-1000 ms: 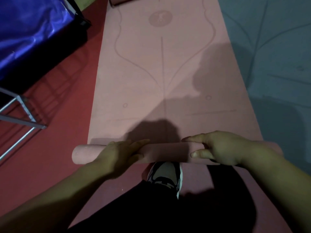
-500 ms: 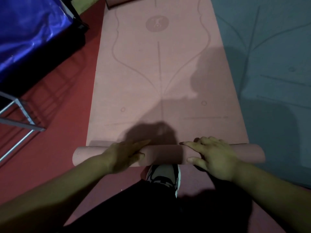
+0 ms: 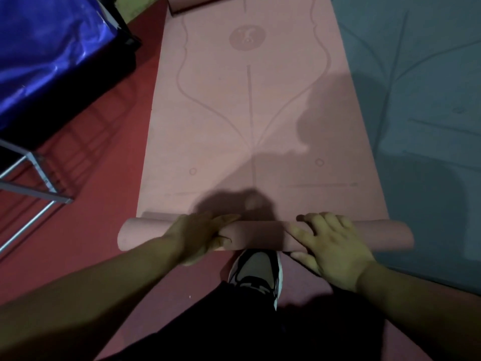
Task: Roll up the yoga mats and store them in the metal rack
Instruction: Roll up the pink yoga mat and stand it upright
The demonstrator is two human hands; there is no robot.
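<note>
Pink roll [image 3: 260,235] advanced; left hand [image 3: 200,235], right hand [image 3: 335,247] press flat.

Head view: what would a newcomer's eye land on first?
A pink mat runs up the middle of the view, its near end already a roll. The left hand and right hand press on that roll, with a shoe just behind it. A shiny blue sheet fills the top left.

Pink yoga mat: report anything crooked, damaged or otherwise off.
Nothing stands out. The rolled part lies square across the pink yoga mat, pressed by the left hand and right hand, and its ends overhang both sides about equally. No tears or stains show. The far end looks curled, but the frame cuts it off.
</note>
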